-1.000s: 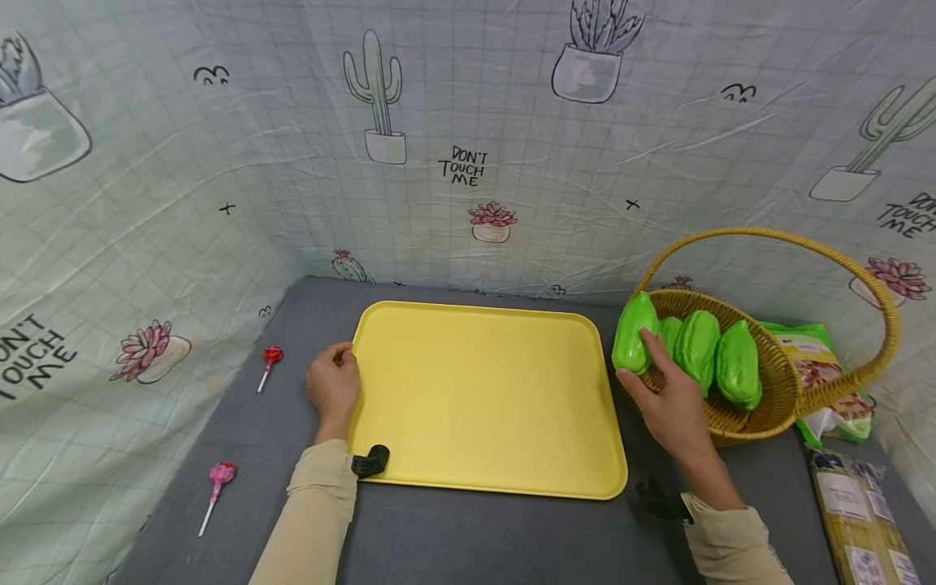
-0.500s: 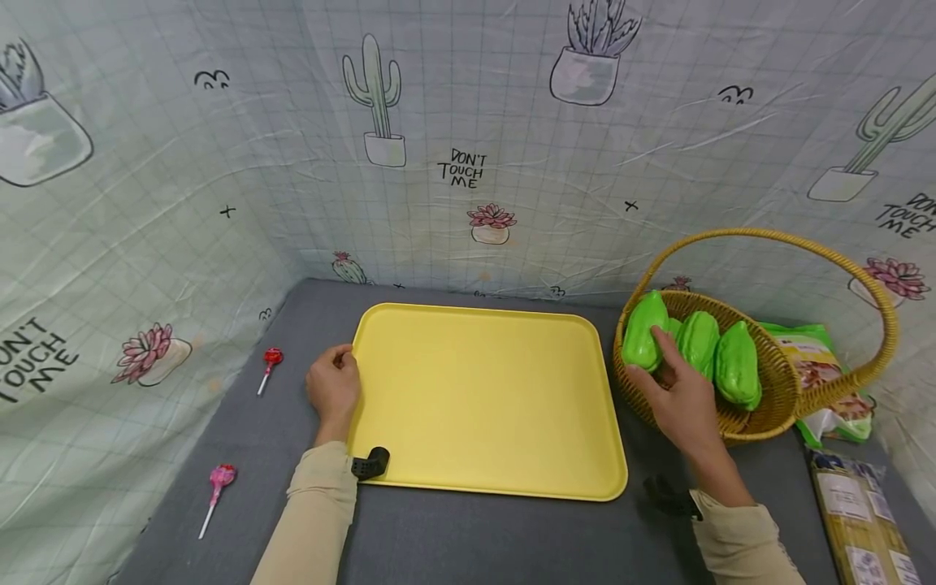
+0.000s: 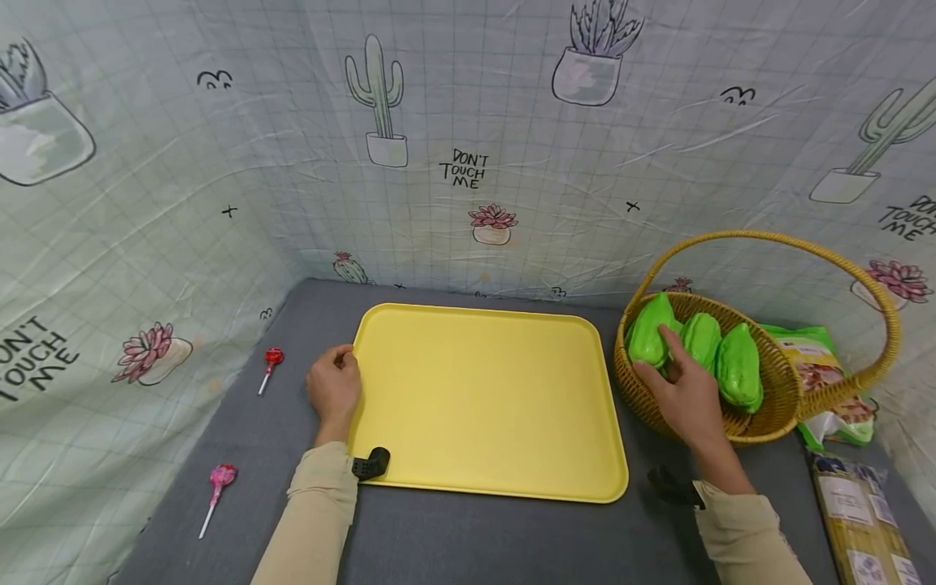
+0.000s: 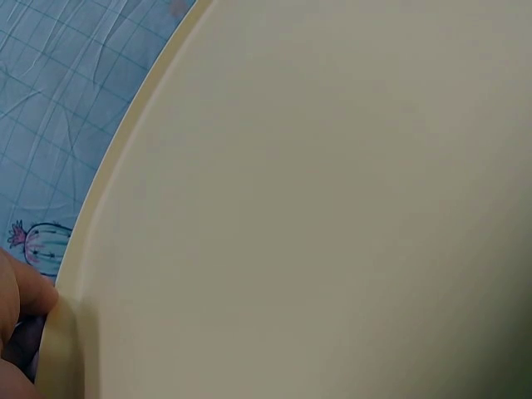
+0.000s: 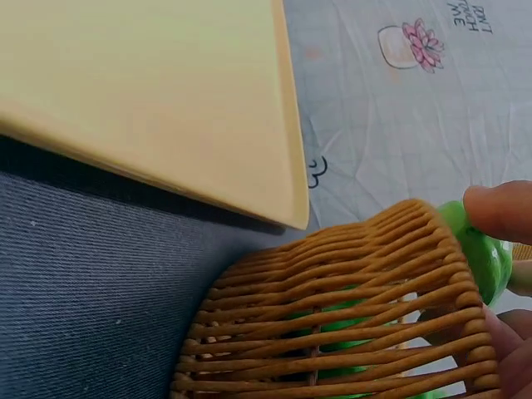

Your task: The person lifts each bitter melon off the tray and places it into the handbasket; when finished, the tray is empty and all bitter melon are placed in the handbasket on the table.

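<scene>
My right hand [image 3: 687, 398] reaches over the near left rim of a wicker basket [image 3: 782, 382]. Between thumb and fingers it holds a glossy green ridged fruit [image 3: 647, 333], tilted at the basket's left side. Other green fruits [image 3: 738, 367] lie beside it in the basket. In the right wrist view the fingers [image 5: 503, 212] press on the green fruit [image 5: 474, 245] just past the woven rim. At the yellow tray [image 3: 490, 398], my left hand [image 3: 334, 386] grips the left edge with curled fingers. The left wrist view shows a fingertip against the tray rim [image 4: 71, 291].
Two lollipops, one red [image 3: 273, 357] and one pink [image 3: 223, 478], lie on the grey table at the left. A green-edged food bag [image 3: 841, 398] sits behind the basket's right side. A long packet [image 3: 863, 520] lies at the front right. The basket's tall handle [image 3: 888, 325] arches upward.
My right hand has moved slightly right, bringing the green fruit from over the basket's left rim to inside it, beside the others. The left hand and tray have stayed put.
</scene>
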Action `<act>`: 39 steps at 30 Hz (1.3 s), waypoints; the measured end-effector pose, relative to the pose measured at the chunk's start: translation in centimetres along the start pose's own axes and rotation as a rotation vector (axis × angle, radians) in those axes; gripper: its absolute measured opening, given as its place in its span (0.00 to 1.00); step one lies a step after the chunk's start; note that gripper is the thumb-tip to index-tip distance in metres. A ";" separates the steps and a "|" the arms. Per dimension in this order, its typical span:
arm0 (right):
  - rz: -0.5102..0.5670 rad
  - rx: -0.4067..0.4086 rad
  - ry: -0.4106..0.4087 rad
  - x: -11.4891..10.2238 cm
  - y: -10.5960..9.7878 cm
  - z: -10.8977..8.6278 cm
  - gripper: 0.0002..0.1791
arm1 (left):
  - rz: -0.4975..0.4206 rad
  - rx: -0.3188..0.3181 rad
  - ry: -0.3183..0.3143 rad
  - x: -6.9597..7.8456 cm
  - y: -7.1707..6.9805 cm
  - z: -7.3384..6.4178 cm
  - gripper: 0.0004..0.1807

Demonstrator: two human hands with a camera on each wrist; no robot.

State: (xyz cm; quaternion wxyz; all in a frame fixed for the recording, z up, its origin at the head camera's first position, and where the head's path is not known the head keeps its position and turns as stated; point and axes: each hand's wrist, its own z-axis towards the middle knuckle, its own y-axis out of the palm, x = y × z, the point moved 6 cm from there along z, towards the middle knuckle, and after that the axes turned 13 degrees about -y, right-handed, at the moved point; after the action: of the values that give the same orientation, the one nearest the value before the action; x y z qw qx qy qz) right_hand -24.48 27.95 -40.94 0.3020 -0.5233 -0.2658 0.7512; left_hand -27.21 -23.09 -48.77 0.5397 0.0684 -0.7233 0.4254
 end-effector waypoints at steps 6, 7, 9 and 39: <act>0.013 -0.023 0.019 0.8 -0.1 0.9 0.41 | -0.003 0.006 -0.002 0.1 0.0 0.0 0.16; 0.016 -0.027 0.024 0.8 -0.1 1.0 0.41 | -0.002 0.007 0.000 0.1 0.0 0.0 0.16; 0.012 -0.031 0.026 1.0 -0.1 1.2 0.41 | 0.000 0.007 0.004 0.1 0.0 -0.1 0.15; -0.066 -0.110 0.042 2.7 -0.2 2.1 0.42 | -0.006 -0.012 -0.006 -0.2 0.6 0.2 0.16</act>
State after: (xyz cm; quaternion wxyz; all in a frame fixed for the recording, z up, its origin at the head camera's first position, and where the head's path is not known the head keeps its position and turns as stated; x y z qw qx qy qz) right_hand -27.12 29.83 -41.86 0.3030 -0.5458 -0.3174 0.7138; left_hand -27.64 -22.95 -49.27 0.5389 0.0686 -0.7272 0.4195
